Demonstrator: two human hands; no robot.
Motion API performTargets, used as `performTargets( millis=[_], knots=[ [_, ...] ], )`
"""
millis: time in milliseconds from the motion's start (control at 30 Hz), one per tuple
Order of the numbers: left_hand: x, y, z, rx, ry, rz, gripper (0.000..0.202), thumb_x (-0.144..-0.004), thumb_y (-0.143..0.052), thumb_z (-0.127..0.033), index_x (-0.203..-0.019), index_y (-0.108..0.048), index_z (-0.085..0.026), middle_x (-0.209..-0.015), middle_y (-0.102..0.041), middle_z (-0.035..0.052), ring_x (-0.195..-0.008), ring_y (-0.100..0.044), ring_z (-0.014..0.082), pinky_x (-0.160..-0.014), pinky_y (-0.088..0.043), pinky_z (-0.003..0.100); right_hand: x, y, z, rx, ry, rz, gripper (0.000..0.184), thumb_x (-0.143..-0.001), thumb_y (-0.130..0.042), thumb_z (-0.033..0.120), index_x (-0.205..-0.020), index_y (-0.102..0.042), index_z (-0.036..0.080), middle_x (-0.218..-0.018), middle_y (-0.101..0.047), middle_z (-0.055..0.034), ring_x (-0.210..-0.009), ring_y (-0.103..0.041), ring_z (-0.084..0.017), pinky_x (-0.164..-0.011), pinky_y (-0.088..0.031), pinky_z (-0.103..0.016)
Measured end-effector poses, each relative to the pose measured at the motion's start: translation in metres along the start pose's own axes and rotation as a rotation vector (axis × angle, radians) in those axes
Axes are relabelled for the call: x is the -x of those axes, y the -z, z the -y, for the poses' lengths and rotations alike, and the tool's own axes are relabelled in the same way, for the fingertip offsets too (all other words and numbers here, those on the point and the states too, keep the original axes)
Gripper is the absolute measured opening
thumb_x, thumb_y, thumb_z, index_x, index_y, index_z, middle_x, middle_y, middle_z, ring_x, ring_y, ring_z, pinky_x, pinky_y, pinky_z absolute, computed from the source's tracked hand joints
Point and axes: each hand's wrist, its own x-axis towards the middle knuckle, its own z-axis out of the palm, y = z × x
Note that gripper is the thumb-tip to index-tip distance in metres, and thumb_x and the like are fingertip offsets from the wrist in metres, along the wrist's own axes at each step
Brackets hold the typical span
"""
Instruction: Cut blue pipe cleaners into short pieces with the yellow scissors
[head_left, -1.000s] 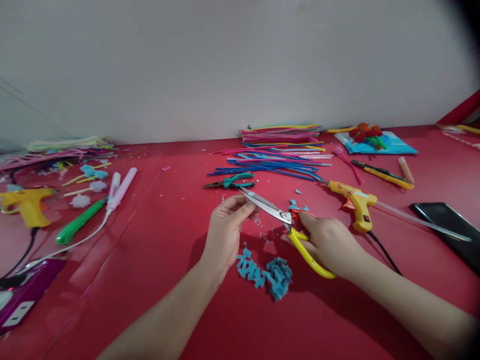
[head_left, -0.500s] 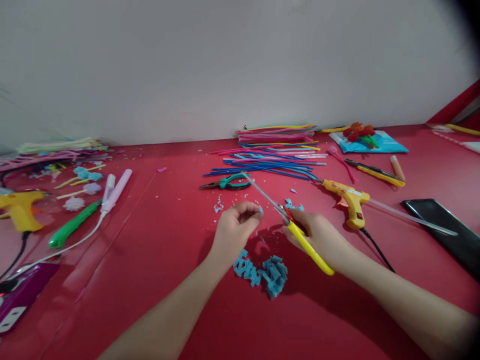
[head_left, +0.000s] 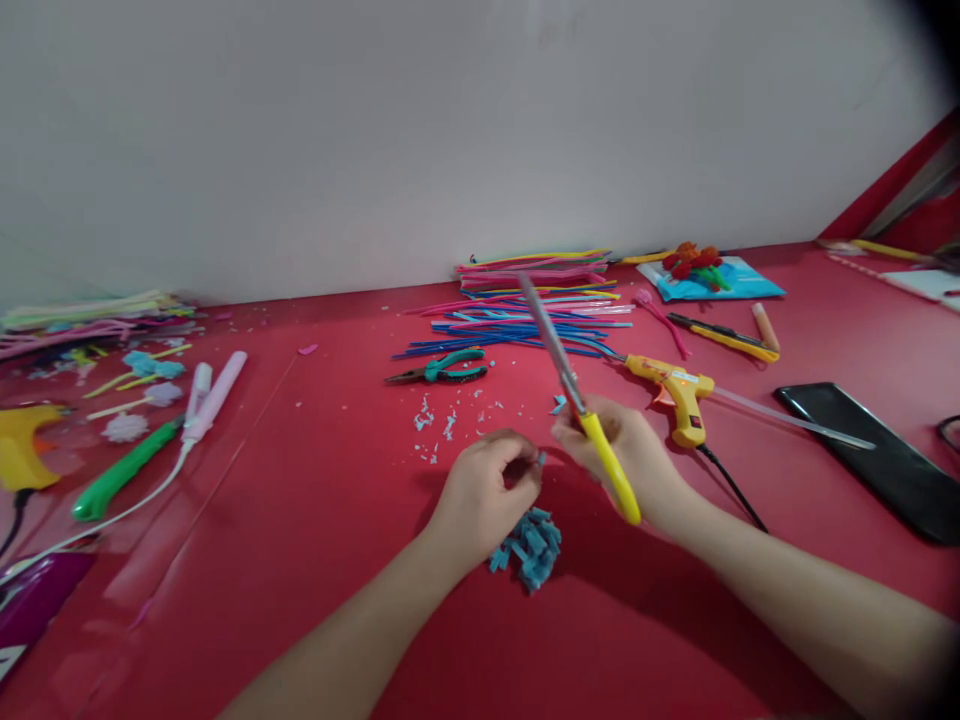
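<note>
Gripping yellow-handled scissors (head_left: 598,440), the right hand (head_left: 645,462) partly hides them; the left hand (head_left: 481,495) pinches a blue scrap (head_left: 542,457), mostly covered, and blocks some blue clippings (head_left: 537,550).

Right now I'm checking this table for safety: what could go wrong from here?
The right hand holds scissors near the left hand; a slip might nick it. The loose blue pieces nearby could scatter if brushed. The glue gun on the right points toward the blue sticks; if hot, it might mark them.
</note>
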Motion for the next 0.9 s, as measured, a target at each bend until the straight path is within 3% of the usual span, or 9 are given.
performTargets(
  millis=[133, 233, 367, 533, 767, 900],
  knots=[
    [0.0, 0.001, 0.002, 0.016, 0.013, -0.035, 0.01, -0.068, -0.047, -0.012, -0.064, -0.053, -0.019, -0.061, -0.051, -0.0011, -0.058, -0.047, 0.0121, -0.058, -0.037, 0.023, -0.001, 0.004, 0.003, -0.027, -0.098, 0.116, 0.01, -0.066, -0.047, 0.026, -0.061, -0.043, 0.019, -0.041, -0.035, 0.0084, -0.036, -0.032, -0.005, -0.038, -0.024, -0.019],
    [0.001, 0.0, 0.003, 0.042, 0.039, -0.045, 0.008, -0.067, -0.049, -0.013, -0.064, -0.054, -0.019, -0.062, -0.052, -0.0002, -0.06, -0.048, 0.0133, -0.058, -0.037, 0.024, 0.0, 0.002, 0.002, -0.023, -0.09, 0.201, 0.009, -0.065, -0.048, 0.026, -0.066, -0.046, 0.018, -0.043, -0.036, 0.0085, -0.038, -0.032, -0.006, -0.038, -0.024, -0.019],
    [0.002, -0.002, 0.003, 0.048, 0.037, -0.035, 0.008, -0.067, -0.05, -0.014, -0.066, -0.056, -0.019, -0.063, -0.054, 0.0007, -0.058, -0.048, 0.0132, -0.057, -0.037, 0.025, 0.0, -0.003, -0.002, 0.019, 0.002, 0.166, 0.012, -0.064, -0.05, 0.027, -0.061, -0.043, 0.018, -0.052, -0.038, 0.0067, -0.046, -0.034, -0.006, -0.042, -0.025, -0.019],
    [0.0, 0.002, 0.0, 0.155, 0.105, -0.049, 0.005, -0.067, -0.053, -0.016, -0.066, -0.057, -0.019, -0.066, -0.057, 0.0006, -0.062, -0.051, 0.0137, -0.06, -0.039, 0.024, 0.0, 0.002, 0.002, -0.048, -0.052, 0.214, 0.01, -0.068, -0.046, 0.026, -0.063, -0.042, 0.018, -0.045, -0.034, 0.009, -0.039, -0.033, -0.005, -0.039, -0.026, -0.018],
    [-0.003, 0.004, 0.003, 0.739, 0.38, 0.224, 0.021, -0.075, -0.048, -0.03, -0.076, -0.06, -0.013, -0.065, -0.057, 0.0044, -0.059, -0.052, 0.0128, -0.059, -0.04, 0.026, 0.002, 0.004, 0.01, -0.091, -0.042, 0.345, 0.011, -0.073, -0.043, 0.028, -0.068, -0.043, 0.018, -0.048, -0.041, 0.0082, -0.038, -0.038, -0.005, -0.039, -0.03, -0.017],
    [-0.003, 0.004, 0.003, 0.839, 0.424, 0.282, 0.017, -0.073, -0.052, -0.028, -0.072, -0.058, -0.013, -0.063, -0.055, 0.0031, -0.056, -0.05, 0.0106, -0.055, -0.039, 0.024, 0.003, 0.003, 0.009, -0.098, -0.017, 0.308, 0.008, -0.072, -0.043, 0.025, -0.068, -0.041, 0.019, -0.046, -0.039, 0.009, -0.038, -0.038, -0.005, -0.04, -0.03, -0.018]
  ],
)
